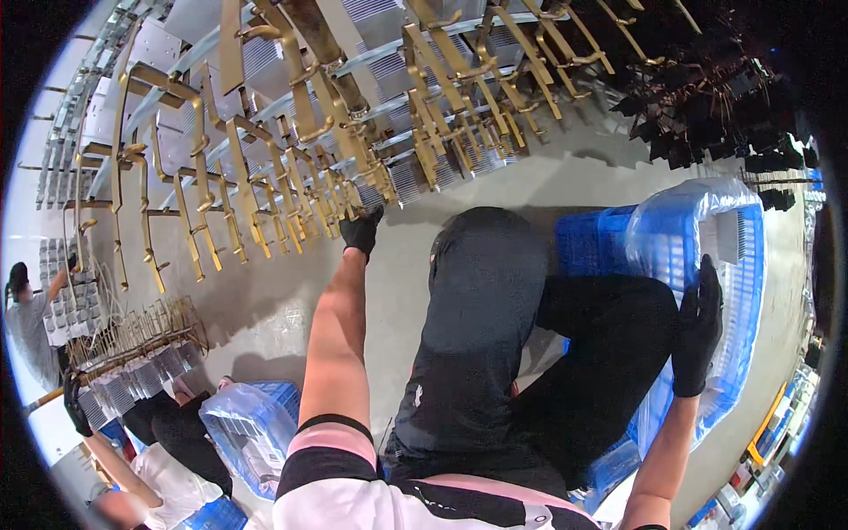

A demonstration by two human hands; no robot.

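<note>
My left hand, in a black glove, reaches forward to the lower ends of the brass-coloured hook rack. Its fingers are bent at a hook tip beside a grey finned metal piece; what they hold is too small to make out. My right hand, also gloved in black, is held out by my right knee with fingers straight. Behind it is a blue plastic crate lined with clear plastic. A grey finned piece shows inside that crate.
Dark parts hang on a rack at the upper right. At the lower left a co-worker sits by a rack of finned pieces and a lined blue crate. Another person stands at the far left.
</note>
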